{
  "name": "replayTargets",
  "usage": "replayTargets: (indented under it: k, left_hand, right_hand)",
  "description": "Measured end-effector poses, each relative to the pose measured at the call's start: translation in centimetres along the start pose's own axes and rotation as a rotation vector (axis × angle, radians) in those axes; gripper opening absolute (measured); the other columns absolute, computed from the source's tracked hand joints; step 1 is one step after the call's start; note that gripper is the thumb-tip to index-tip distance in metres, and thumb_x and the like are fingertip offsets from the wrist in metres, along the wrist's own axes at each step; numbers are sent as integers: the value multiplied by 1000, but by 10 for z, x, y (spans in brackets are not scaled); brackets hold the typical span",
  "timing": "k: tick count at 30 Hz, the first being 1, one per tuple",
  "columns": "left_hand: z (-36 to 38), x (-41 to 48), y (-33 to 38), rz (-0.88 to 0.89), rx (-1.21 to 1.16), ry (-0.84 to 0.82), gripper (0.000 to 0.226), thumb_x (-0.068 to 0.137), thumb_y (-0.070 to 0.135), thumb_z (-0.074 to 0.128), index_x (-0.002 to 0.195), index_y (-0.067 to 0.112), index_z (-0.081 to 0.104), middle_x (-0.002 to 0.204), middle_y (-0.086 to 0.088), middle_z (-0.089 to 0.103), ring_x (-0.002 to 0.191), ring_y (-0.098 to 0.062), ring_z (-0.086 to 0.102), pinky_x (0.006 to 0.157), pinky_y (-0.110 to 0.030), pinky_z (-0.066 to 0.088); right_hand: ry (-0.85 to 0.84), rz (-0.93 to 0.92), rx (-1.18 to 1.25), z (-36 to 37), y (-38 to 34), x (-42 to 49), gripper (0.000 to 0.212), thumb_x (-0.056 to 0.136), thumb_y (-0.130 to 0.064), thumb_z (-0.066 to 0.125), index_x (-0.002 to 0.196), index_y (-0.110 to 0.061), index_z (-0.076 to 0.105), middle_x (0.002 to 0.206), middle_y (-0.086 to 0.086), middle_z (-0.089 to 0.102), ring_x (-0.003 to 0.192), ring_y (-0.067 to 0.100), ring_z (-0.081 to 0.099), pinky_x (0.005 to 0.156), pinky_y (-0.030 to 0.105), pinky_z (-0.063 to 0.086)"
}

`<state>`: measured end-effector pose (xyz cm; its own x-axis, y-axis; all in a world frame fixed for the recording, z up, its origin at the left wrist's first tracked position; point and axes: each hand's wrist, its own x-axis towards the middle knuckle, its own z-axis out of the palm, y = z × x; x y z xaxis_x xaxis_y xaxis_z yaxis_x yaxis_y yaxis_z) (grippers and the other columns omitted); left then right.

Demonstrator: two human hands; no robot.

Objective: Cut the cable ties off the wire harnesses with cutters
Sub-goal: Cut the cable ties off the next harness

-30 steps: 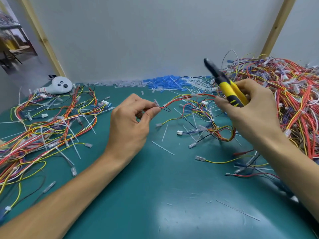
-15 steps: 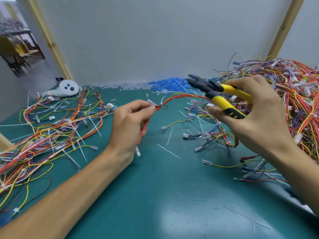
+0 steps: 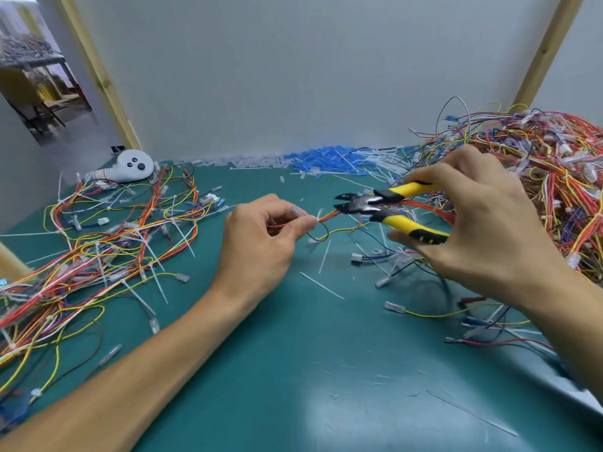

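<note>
Teal bench [image 3: 293,370], left hand [image 3: 257,246] fingers [image 3: 305,223] pinching harness [image 3: 332,215], right hand [image 3: 486,223] fingers gripping cutters [image 3: 385,207], now lowered beside it

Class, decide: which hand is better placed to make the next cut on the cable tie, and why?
Right. The right hand grips the cutters, jaws open, tips just short of the tie; the left hand only pinches the harness.

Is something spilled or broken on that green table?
Nothing looks broken, but it is messy. White tie offcuts lie scattered over the table, and blue bits are heaped along the back wall. That fits tie cutting: the open cutters point at a harness.
</note>
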<state>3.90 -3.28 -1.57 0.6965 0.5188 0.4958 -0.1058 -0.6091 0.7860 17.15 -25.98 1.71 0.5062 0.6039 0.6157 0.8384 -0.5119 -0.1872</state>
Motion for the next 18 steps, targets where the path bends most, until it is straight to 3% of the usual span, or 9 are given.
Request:
replayTargets:
  k: [5,11,15,18]
  left_hand:
    - [0,-3,6,94,52,-11,18,90,9,77,74,17,76,74,-2,64,66,-15,57,61,-26,41]
    - [-1,-4,10,168,7,-57,23,95,4,69,73,11,73,73,-7,59,67,-15,52,61,-20,35]
    - [-1,-6,9,207,-74,-101,28,103,12,61,75,13,67,74,-5,50,67,-18,46,63,-25,34]
    - [-1,-7,10,233,-82,-111,17,100,19,63,85,12,64,74,-5,51,66,-23,46,62,-30,35]
  right_hand:
    - [-14,-119,-44,-1,-9,-2,60,80,-65,72,124,-24,69,113,3,57,98,30,51,78,47,39]
    - [-29,-108,47,-5,-8,-2,48,83,-62,71,114,-25,73,101,-3,58,89,25,54,75,39,30]
    - [-92,-122,173,-9,-10,-1,33,84,-52,75,98,-21,76,86,-6,64,74,24,59,67,38,46]
    - [-192,-18,259,-14,-12,-2,29,75,-54,77,81,-25,75,67,-1,64,62,24,59,58,40,51]
